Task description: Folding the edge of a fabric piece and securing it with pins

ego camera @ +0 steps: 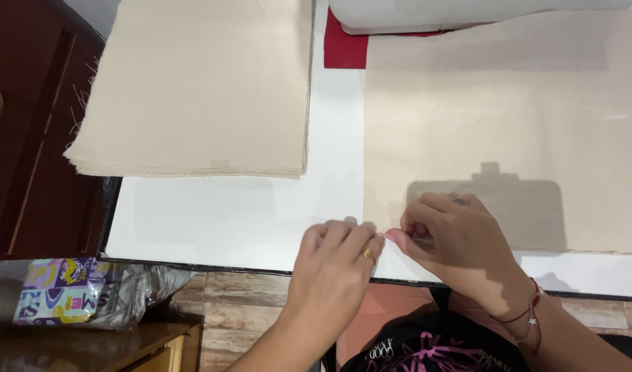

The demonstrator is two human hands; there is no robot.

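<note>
We see a big tan cloth (509,124) lying flat on the white table (226,220). Its near left corner sits close to the table's front edge, and both hands meet there. The left hand (336,258) has its fingers curled, and the tips pinch at the corner of the cloth. A gold ring (367,255) is on one finger. The right hand (454,244) is curled too, and its thumb and first finger pinch the cloth edge just beside the left fingertips. The two hands almost touch. We cannot tell if something tiny, like a thread, is between the fingers. A red string bracelet (533,310) goes around the right wrist.

Further back on the left lies a neat stack (199,89) of the same tan cloth, well apart from the hands. At the top, a red cloth (343,48) peeks out under a white machine (433,14). A dark wood cabinet (34,138) stands to the left of the table. Below it, a crumpled plastic bag (89,293) with bright colours rests on a low shelf.
</note>
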